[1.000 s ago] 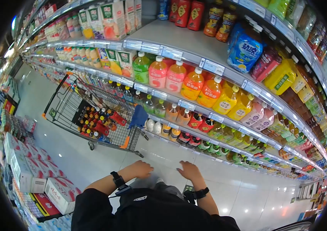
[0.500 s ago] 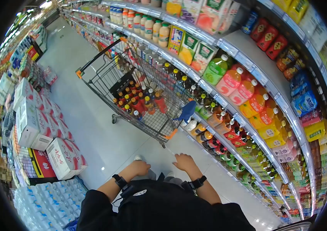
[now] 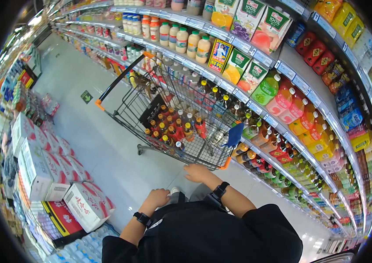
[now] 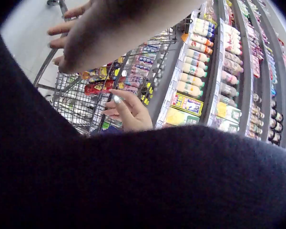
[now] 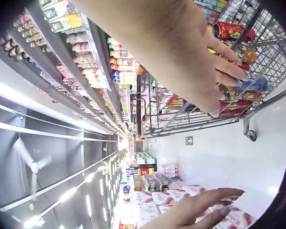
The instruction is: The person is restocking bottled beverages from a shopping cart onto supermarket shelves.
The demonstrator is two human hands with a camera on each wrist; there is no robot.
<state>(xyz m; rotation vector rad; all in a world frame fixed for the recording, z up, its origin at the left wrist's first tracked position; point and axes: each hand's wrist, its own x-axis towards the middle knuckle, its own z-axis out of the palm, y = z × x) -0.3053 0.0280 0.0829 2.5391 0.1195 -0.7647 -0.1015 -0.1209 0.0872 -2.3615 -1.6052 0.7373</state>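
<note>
In the head view a wire shopping cart (image 3: 121, 79) stands ahead, several dark bottles with red labels (image 3: 201, 128) upright in its basket. My right hand (image 3: 198, 173) reaches forward at the cart's near end, palm down, fingers loosely bent and holding nothing. Lower and to the left, my left hand (image 3: 156, 198) hangs in front of the body, also empty. The left wrist view shows the left hand's spread fingers (image 4: 62, 36) large at the top, with the right hand (image 4: 131, 112) beyond. In the right wrist view, the right hand's fingers (image 5: 229, 67) overlap the basket.
Drink shelves (image 3: 221, 72) with cartons and bottles line the right side, close to the cart's far side. At left are stacked white cartons (image 3: 87, 208) and wrapped water bottles (image 3: 81, 245). A green floor sign (image 3: 86, 96) lies in the aisle.
The view has turned left along the aisle, and the cart appears nearer and further right than half a second ago. My right hand has moved forward toward it; the left stays back.
</note>
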